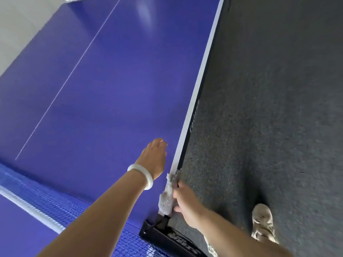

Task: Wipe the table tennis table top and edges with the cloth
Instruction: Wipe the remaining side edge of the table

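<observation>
Right hand (185,203) clamps grey cloth (167,199) around table edge (197,84) to wipe it. Just beside the grip, left hand (155,156) rests uncurled on tabletop (111,89), likely bracing.

head cam | worn high | faces forward-down | close over table (111,89) side edge by net (31,193)

hands (154,156) (185,203) 2 | table (111,89) 1 | cloth (166,199) 1 | net (55,203) 1 | bangle (143,175) 1 | shoe (263,223) 1
</observation>
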`<act>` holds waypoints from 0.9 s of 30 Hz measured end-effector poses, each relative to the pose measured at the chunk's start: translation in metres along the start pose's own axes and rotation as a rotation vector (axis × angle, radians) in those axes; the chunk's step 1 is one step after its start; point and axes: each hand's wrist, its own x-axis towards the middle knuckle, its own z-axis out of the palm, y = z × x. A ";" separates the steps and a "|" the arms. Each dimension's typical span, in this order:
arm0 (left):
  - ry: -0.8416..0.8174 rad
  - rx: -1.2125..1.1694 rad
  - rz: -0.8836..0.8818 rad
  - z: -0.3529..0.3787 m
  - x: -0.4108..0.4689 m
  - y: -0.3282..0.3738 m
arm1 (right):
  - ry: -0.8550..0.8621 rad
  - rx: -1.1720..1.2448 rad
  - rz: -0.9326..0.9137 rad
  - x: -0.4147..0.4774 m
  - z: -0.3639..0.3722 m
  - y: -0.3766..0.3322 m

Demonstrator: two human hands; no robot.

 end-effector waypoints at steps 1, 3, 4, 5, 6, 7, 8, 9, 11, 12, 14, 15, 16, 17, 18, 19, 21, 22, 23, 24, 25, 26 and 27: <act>0.045 -0.014 0.009 0.004 0.009 0.003 | -0.004 -0.029 -0.016 0.002 -0.003 0.005; 0.123 0.010 0.036 0.013 0.026 0.009 | 0.038 -0.187 -0.066 0.005 -0.007 0.014; 0.144 0.036 0.047 0.017 0.034 0.011 | 0.055 -0.276 -0.105 0.008 -0.008 0.019; 0.151 0.068 0.057 0.021 0.042 0.013 | 0.055 -0.304 -0.127 0.011 -0.009 0.023; 0.152 0.104 0.070 0.024 0.048 0.013 | 0.034 -0.290 -0.128 0.015 -0.010 0.025; 0.154 0.138 0.085 0.028 0.053 0.011 | 0.006 -0.267 -0.126 0.018 -0.011 0.028; 0.159 0.160 0.103 0.031 0.056 0.008 | -0.021 -0.244 -0.124 0.021 -0.011 0.029; 0.169 0.165 0.123 0.034 0.059 0.003 | -0.041 -0.204 -0.119 0.022 -0.009 0.031; 0.194 0.164 0.175 0.036 0.060 -0.007 | -0.047 -0.109 -0.098 0.025 -0.003 0.037; 0.204 0.173 0.203 0.036 0.061 -0.013 | -0.030 -0.067 -0.093 0.027 0.001 0.039; 0.211 0.179 0.261 0.036 0.065 -0.022 | 0.045 0.004 -0.090 0.033 0.011 0.043; 0.213 0.170 0.287 0.036 0.068 -0.025 | 0.095 0.044 -0.084 0.037 0.016 0.044; 0.221 0.157 0.308 0.036 0.070 -0.028 | 0.137 0.098 -0.075 0.041 0.020 0.046; 0.236 0.143 0.323 0.038 0.072 -0.029 | 0.166 0.156 -0.066 0.045 0.026 0.047; 0.251 0.132 0.334 0.040 0.074 -0.031 | 0.189 0.201 -0.059 0.048 0.030 0.049; 0.263 0.121 0.341 0.041 0.075 -0.032 | 0.210 0.232 -0.054 0.051 0.034 0.051; 0.280 0.095 0.344 0.043 0.076 -0.033 | 0.259 0.269 -0.060 0.055 0.040 0.053; 0.289 0.078 0.344 0.043 0.075 -0.033 | 0.282 0.276 -0.068 0.056 0.042 0.054; 0.299 0.062 0.343 0.043 0.075 -0.032 | 0.303 0.275 -0.077 0.056 0.043 0.053; 0.309 0.047 0.342 0.043 0.075 -0.032 | 0.319 0.274 -0.087 0.055 0.043 0.051; 0.320 0.033 0.343 0.043 0.074 -0.032 | 0.327 0.278 -0.101 0.054 0.042 0.045; 0.328 0.019 0.342 0.042 0.074 -0.032 | 0.327 0.293 -0.124 0.056 0.038 0.038; 0.335 -0.001 0.342 0.042 0.074 -0.031 | 0.321 0.319 -0.157 0.062 0.033 0.031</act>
